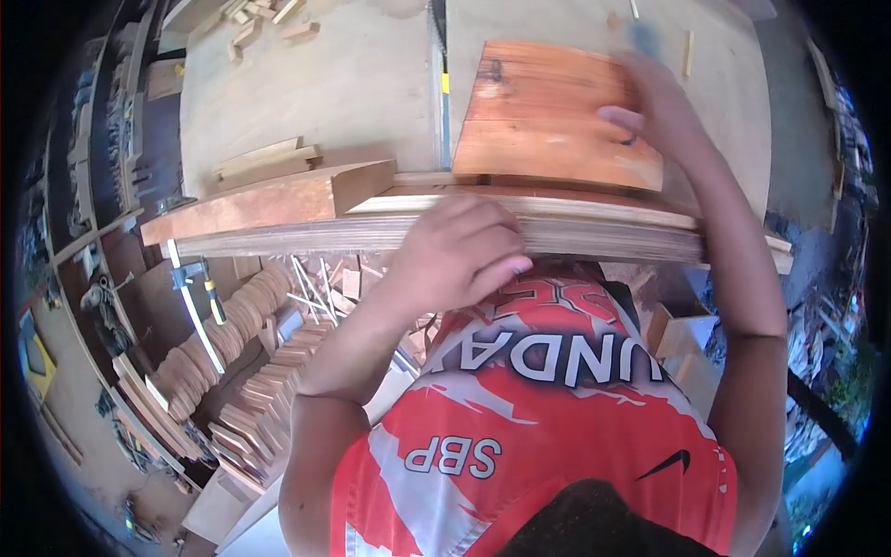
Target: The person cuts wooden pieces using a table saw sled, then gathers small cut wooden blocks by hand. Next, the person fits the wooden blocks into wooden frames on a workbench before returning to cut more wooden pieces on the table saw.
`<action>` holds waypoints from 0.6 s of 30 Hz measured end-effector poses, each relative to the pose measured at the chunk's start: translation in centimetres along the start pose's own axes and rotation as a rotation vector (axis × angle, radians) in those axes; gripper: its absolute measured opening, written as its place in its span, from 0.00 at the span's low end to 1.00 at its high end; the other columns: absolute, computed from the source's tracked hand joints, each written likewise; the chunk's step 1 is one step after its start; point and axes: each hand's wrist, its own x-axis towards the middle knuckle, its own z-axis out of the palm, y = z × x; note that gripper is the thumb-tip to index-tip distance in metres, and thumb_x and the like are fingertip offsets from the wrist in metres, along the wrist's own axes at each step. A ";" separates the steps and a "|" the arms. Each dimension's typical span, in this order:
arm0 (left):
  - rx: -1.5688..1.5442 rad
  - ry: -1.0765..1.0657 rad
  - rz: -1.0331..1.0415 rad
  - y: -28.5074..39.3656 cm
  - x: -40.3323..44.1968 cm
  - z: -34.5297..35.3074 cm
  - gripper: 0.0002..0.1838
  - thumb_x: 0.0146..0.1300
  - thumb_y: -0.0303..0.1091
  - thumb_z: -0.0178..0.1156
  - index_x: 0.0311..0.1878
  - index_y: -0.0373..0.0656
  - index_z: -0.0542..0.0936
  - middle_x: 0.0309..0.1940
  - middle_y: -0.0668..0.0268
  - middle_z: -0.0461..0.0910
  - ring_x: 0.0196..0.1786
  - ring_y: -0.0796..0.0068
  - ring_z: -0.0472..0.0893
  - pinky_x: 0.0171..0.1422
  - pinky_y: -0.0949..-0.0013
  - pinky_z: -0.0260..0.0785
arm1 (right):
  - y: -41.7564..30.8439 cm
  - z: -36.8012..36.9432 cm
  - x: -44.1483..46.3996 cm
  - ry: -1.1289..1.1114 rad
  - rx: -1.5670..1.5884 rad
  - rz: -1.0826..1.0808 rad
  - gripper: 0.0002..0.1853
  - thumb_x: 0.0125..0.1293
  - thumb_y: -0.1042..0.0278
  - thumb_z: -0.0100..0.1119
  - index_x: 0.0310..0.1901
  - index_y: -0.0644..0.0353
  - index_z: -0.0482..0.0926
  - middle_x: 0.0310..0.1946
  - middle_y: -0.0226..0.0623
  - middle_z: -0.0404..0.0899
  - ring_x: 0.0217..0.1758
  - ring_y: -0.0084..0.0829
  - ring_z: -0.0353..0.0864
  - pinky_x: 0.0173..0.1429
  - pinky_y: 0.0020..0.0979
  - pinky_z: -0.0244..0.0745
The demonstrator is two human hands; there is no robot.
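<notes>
A reddish-brown wooden board point(548, 121) lies on the bench, with dark knots and grain lines across it. Over its right edge is my right hand point(661, 104), smeared by motion, its thumb pointing left across the wood. A blurred blue thing point(642, 39) shows just beyond the fingers; whether I hold it cannot be made out. My left hand point(464, 251) rests at the layered front edge of the bench point(613, 239), fingers loosely bent and thumb apart, with nothing seen in it. Left of it lies a thick wooden beam point(269, 200).
Small wood offcuts point(246, 32) are scattered at the back left, and thin strips point(269, 160) lie behind the beam. A clamp point(195, 297) hangs from the front edge. Below stand stacked round wooden pieces point(223, 339) and cut blocks point(264, 399). Shelves point(93, 186) line the left.
</notes>
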 end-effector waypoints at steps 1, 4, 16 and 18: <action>0.015 0.010 -0.004 0.3 -0.2 0.2 0.08 0.55 0.35 0.70 0.34 0.44 0.83 0.38 0.64 0.83 0.42 0.62 0.83 0.49 0.60 0.74 | -0.4 0.8 1.0 0.036 -0.160 -0.079 0.37 0.55 0.49 0.73 0.64 0.54 0.72 0.59 0.41 0.74 0.62 0.45 0.73 0.64 0.42 0.70; -0.065 0.082 0.024 0.9 -2.4 0.9 0.06 0.57 0.34 0.69 0.32 0.44 0.83 0.35 0.66 0.84 0.41 0.63 0.83 0.51 0.59 0.74 | -2.4 -0.1 2.2 -0.139 -0.027 0.075 0.42 0.48 0.50 0.78 0.65 0.53 0.71 0.57 0.41 0.75 0.64 0.45 0.71 0.68 0.42 0.67; -0.375 0.207 -0.244 0.2 -12.1 7.3 0.11 0.63 0.40 0.63 0.32 0.43 0.81 0.30 0.57 0.82 0.37 0.53 0.81 0.44 0.56 0.74 | -0.8 1.7 3.2 -0.144 0.101 0.018 0.45 0.49 0.52 0.79 0.66 0.65 0.71 0.59 0.51 0.73 0.63 0.47 0.74 0.68 0.40 0.69; -0.409 0.184 -0.438 -4.9 -16.2 11.7 0.13 0.64 0.42 0.62 0.32 0.42 0.82 0.28 0.54 0.81 0.33 0.52 0.82 0.41 0.55 0.73 | -1.4 1.8 3.8 -0.166 0.049 0.052 0.44 0.53 0.49 0.77 0.66 0.67 0.71 0.60 0.52 0.73 0.63 0.47 0.73 0.69 0.40 0.68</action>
